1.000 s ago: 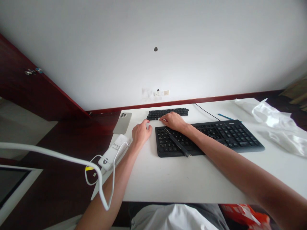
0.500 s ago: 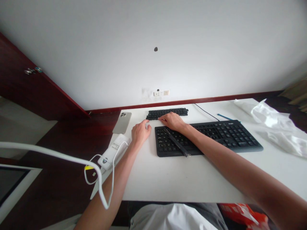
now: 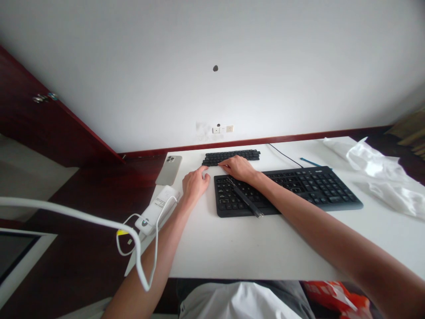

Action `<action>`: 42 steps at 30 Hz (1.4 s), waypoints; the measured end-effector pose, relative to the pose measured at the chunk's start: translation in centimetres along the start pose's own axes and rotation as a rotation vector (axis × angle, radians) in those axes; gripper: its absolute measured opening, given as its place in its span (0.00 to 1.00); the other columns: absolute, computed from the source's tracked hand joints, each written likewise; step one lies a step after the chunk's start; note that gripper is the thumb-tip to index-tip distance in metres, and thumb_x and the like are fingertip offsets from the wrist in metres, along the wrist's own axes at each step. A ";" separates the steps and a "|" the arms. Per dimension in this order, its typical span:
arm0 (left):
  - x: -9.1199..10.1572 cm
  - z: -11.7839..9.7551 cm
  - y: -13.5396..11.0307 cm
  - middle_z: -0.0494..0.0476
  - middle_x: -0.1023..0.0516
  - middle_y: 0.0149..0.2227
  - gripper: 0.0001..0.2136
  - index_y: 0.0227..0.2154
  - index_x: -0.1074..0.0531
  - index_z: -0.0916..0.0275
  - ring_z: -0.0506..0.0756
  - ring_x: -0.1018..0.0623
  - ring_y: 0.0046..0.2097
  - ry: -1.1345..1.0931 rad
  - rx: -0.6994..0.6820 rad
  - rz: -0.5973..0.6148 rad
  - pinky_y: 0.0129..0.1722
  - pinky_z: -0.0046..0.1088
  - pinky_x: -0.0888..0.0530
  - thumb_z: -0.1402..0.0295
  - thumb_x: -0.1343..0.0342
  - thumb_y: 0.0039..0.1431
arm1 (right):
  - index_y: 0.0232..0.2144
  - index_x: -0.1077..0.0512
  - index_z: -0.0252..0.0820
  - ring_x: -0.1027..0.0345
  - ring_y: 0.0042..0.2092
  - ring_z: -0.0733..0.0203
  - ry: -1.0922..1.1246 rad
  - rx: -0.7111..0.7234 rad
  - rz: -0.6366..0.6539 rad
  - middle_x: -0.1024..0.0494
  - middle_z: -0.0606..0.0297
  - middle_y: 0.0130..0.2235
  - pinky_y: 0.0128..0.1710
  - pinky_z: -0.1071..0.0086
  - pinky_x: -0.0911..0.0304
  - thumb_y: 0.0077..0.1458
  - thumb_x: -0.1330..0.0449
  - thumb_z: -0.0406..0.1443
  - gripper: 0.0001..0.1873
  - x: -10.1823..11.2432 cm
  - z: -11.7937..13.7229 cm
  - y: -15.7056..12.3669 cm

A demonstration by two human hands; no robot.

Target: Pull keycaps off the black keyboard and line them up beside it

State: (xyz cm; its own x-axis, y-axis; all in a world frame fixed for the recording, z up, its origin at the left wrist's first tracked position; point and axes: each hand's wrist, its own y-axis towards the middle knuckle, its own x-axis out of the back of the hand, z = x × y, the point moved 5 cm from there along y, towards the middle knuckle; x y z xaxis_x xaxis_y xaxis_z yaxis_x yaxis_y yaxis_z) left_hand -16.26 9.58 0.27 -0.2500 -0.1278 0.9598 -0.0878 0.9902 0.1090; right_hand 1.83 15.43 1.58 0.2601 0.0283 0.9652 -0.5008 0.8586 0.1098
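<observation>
Rows of loose black keycaps (image 3: 230,155) lie side by side near the back of the white table. My left hand (image 3: 194,184) rests on the table at their left end, index finger reaching to the nearest row and thumb held apart. Fingers bent and together, my right hand (image 3: 239,168) has its fingertips on a keycap in that same row; the hand hides part of the rows. Under my right forearm lies a black keyboard (image 3: 312,188), keys facing up. Black tweezers (image 3: 245,198) lie slantwise across its left part.
A phone (image 3: 169,170) lies at the table's left edge, with a white power strip (image 3: 156,210) nearer me. A white cable (image 3: 83,215) loops in front of my left forearm. On the right are a blue stick-like tool (image 3: 310,162) and clear plastic wrapping (image 3: 381,164).
</observation>
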 end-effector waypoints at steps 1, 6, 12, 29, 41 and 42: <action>0.0 0.0 0.0 0.53 0.15 0.38 0.18 0.57 0.25 0.46 0.61 0.17 0.45 0.002 0.001 0.001 0.47 0.36 0.25 0.62 0.49 0.67 | 0.55 0.19 0.54 0.18 0.48 0.47 -0.001 0.002 0.001 0.13 0.58 0.46 0.46 0.63 0.31 0.69 0.46 0.38 0.19 0.0 0.0 0.0; 0.0 0.0 0.0 0.54 0.15 0.40 0.19 0.58 0.25 0.45 0.61 0.17 0.46 0.008 0.017 0.019 0.49 0.36 0.25 0.62 0.49 0.68 | 0.55 0.19 0.54 0.18 0.48 0.48 -0.009 -0.004 0.010 0.14 0.57 0.46 0.46 0.64 0.31 0.69 0.46 0.38 0.20 0.0 0.0 0.0; -0.1 0.0 0.0 0.54 0.15 0.40 0.20 0.59 0.26 0.44 0.61 0.17 0.46 0.017 0.011 0.010 0.49 0.36 0.25 0.62 0.49 0.67 | 0.54 0.19 0.54 0.18 0.47 0.48 -0.004 -0.001 -0.002 0.13 0.58 0.45 0.46 0.64 0.31 0.68 0.45 0.38 0.19 -0.1 -0.1 0.0; -0.2 0.1 0.0 0.52 0.15 0.38 0.18 0.57 0.24 0.43 0.60 0.17 0.44 -0.008 -0.019 -0.001 0.47 0.36 0.25 0.62 0.49 0.67 | 0.53 0.18 0.52 0.18 0.46 0.46 0.020 -0.017 -0.021 0.13 0.57 0.45 0.45 0.62 0.30 0.67 0.45 0.38 0.20 -0.2 -0.2 0.0; -0.3 0.0 0.1 0.51 0.13 0.41 0.19 0.56 0.22 0.40 0.61 0.16 0.45 -0.015 -0.048 0.001 0.47 0.37 0.24 0.64 0.49 0.67 | 0.54 0.18 0.52 0.18 0.47 0.46 0.004 -0.018 -0.021 0.13 0.57 0.46 0.46 0.62 0.30 0.67 0.46 0.38 0.20 -0.2 -0.1 0.0; -0.3 -0.1 0.1 0.50 0.13 0.41 0.19 0.55 0.21 0.40 0.61 0.16 0.45 -0.019 -0.055 0.002 0.47 0.37 0.24 0.64 0.48 0.67 | 0.53 0.18 0.52 0.18 0.46 0.46 0.004 -0.020 -0.029 0.13 0.57 0.45 0.45 0.62 0.30 0.67 0.46 0.38 0.20 -0.1 -0.1 0.0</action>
State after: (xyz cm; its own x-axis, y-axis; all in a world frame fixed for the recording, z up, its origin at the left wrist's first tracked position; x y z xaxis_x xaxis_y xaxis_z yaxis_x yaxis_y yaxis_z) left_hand -16.11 9.68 0.04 -0.2686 -0.1260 0.9550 -0.0341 0.9920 0.1213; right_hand 1.91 15.45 1.44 0.2777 0.0059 0.9606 -0.4767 0.8690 0.1325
